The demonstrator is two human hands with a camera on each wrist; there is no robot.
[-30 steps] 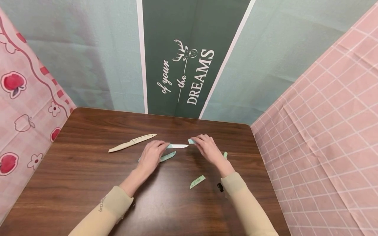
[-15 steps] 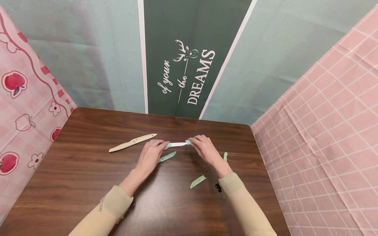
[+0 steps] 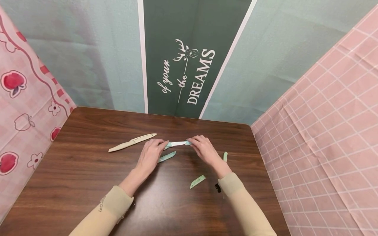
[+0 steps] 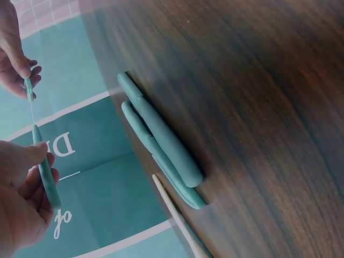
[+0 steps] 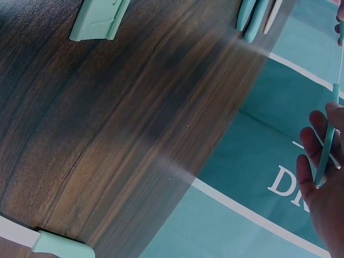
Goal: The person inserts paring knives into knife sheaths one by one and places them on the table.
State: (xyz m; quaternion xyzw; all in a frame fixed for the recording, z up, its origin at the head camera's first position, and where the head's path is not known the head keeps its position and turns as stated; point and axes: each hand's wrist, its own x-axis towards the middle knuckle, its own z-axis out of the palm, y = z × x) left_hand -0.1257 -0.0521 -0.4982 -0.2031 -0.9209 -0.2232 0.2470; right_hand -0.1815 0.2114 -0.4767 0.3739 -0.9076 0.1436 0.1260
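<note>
My left hand (image 3: 151,153) grips a small paring knife by its light blue handle (image 4: 48,183). The knife's white blade (image 3: 178,143) points right. Between thumb and fingers, my right hand (image 3: 203,148) pinches a light blue blade sheath (image 5: 326,142). The blade tip is right at the sheath's mouth, the two lined up above the table. Under my left hand lies a sheathed blue knife (image 3: 167,157), partly hidden in the head view; the left wrist view shows two blue-green pieces (image 4: 166,145) side by side there.
A cream sheathed knife (image 3: 133,142) lies at the left. A green sheath (image 3: 198,181) with lettering lies nearer the front. By my right wrist is a green-handled knife (image 5: 62,244) with a white blade. Fabric walls stand behind the wooden table (image 3: 171,209) and at both sides.
My right hand has moved slightly left, bringing the sheath's mouth from just beyond the blade tip to meet it. The left hand has barely moved.
</note>
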